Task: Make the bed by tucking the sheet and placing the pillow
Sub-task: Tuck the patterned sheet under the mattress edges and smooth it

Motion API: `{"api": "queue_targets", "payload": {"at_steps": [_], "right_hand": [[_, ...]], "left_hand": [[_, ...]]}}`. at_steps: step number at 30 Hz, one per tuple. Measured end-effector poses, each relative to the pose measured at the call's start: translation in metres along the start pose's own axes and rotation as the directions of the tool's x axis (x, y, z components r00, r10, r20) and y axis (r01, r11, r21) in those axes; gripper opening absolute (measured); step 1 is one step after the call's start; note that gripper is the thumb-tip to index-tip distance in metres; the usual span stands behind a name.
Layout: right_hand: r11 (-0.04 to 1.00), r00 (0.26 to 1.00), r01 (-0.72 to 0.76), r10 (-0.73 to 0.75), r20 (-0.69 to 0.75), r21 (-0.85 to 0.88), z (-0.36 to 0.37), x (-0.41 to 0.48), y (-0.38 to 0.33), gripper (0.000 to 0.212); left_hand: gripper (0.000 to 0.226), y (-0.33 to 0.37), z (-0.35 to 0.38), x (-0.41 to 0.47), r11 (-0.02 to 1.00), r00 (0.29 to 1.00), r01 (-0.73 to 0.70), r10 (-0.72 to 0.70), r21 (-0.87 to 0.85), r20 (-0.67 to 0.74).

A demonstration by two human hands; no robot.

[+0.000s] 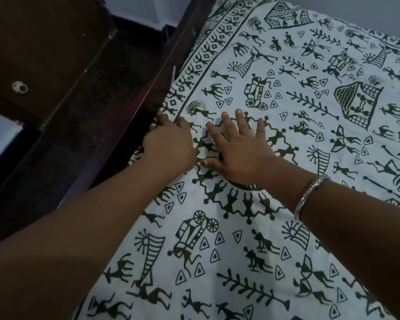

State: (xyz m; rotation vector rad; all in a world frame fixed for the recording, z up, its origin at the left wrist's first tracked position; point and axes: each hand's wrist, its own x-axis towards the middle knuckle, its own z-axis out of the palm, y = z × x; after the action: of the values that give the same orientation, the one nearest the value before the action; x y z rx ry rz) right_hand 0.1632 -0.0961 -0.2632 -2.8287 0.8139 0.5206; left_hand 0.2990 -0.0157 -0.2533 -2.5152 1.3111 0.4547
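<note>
Directly under flat right hand [238,148]: sheet [286,227], left hand [169,144] at its edge.

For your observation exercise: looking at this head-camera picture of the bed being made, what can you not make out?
- Left hand fingertips: hidden in the gap between the sheet and the dark wooden frame, so its grip is unclear.
- Pillow: not in the head view.
- Far edge of the sheet: cut off by the picture's top and right edges.
- Sheet beneath the right hand: covered by the flat palm.

left hand [169,144] fingertips hidden at sheet [310,158] edge, sheet cropped
</note>
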Motion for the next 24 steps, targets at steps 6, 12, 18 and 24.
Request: {"api": "queue_targets", "payload": {"at_steps": [6, 12, 18, 24], "right_hand": [[0.999, 0.998, 0.045, -0.044, 0.044, -0.009, 0.007, -0.003, -0.006, 0.085], [0.999, 0.999, -0.027, 0.026, 0.026, 0.031, 0.013, -0.014, 0.007, 0.085], [0.997, 0.999, -0.046, 0.045, 0.025, 0.058, -0.007, -0.050, 0.014, 0.085], [0.987, 0.985, -0.146, 0.139, 0.105, 0.070, -0.051, -0.124, 0.032, 0.084]], "left_hand": [[0.079, -0.013, 0.032, -0.023, 0.981, 0.980, -0.193, 0.192, 0.001, -0.056], [0.085, -0.018, 0.023, -0.024, 0.988, 0.988, -0.141, 0.145, -0.061, 0.062], [0.092, 0.008, -0.005, -0.057, 0.891, 0.891, -0.452, 0.453, -0.038, 0.023], [0.095, 0.042, -0.051, -0.102, 0.797, 0.790, -0.585, 0.602, -0.152, 0.116]]}}
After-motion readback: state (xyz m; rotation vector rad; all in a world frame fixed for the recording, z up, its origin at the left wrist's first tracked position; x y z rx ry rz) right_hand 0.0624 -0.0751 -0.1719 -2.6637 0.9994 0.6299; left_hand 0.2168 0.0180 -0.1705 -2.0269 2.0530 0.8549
